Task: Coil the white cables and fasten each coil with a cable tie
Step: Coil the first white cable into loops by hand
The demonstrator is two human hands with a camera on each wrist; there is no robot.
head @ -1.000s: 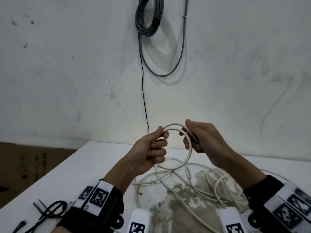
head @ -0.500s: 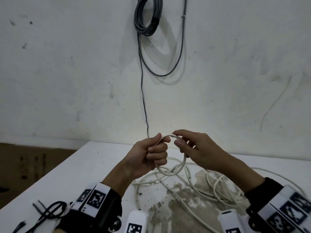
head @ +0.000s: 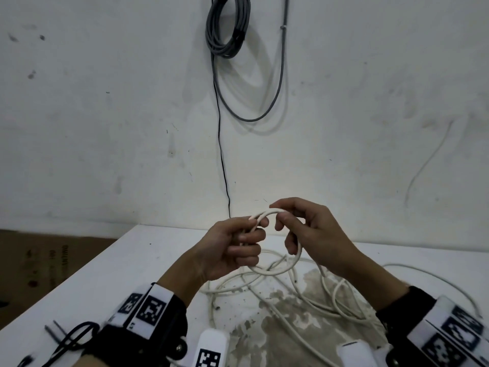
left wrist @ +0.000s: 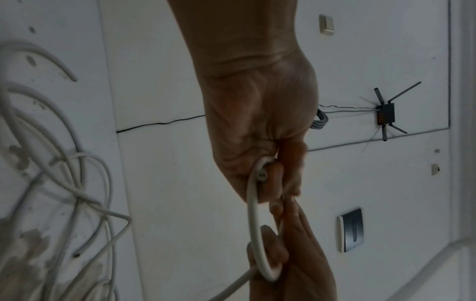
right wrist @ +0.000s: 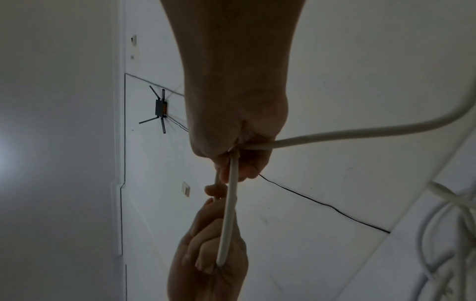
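White and round in section, the cable (head: 267,271) is matte, smooth and a little grubby, and its raised part forms one small loop held above the table (head: 111,263) between both hands. The left hand (head: 227,250) is closed round the loop's 9 o'clock side, fingers curled over the strands with the thumb on top; the left wrist view shows the cut end of the cable poking out beside the thumb. The right hand (head: 312,234) pinches the top of the loop at about 12 o'clock between thumb and forefinger, while its lower fingers curl through the 3 o'clock side. From the right hand the cable drops away toward 5 o'clock and joins the rest of its length, which lies in loose, overlapping, untidy curves on the table, spread from just below the hands out to the 4 o'clock edge. That slack rests over a brownish stained patch (head: 277,313) on the white tabletop. Black cable ties (head: 71,337) lie at 8 o'clock near the left wrist, well apart from the loop. On the wall at 12 o'clock hangs a grey cable coil (head: 227,27).
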